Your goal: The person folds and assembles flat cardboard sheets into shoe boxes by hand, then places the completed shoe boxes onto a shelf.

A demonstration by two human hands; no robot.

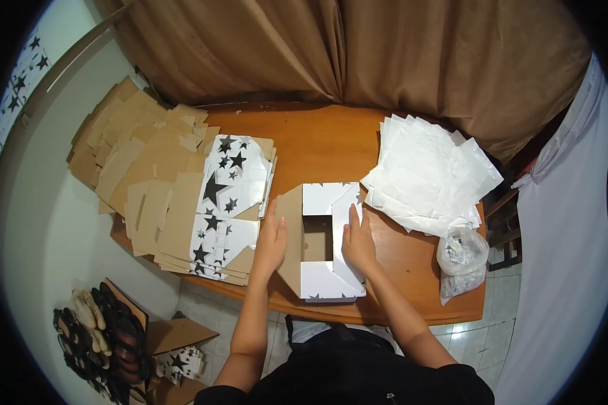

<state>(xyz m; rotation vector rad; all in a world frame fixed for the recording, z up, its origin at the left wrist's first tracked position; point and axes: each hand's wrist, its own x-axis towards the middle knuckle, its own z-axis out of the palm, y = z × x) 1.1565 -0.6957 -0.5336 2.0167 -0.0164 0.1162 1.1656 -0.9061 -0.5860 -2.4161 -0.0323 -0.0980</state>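
A small cardboard box, white outside with black stars and brown inside, stands on the table in front of me. White flaps lie folded over its top around a square opening, and a brown flap sticks out on its left. My left hand rests along that brown flap, its fingers stretched forward. Against the white right-hand flap lies my right hand, with fingers extended and the thumb near the opening. Through the gap a brown inner wall shows. The undersides of both hands are hidden.
Flat brown cardboard blanks pile up at left, with star-printed blanks beside them. White sheets are stacked at right, above a clear plastic bag. A shoe rack stands at lower left. A brown curtain hangs behind the table.
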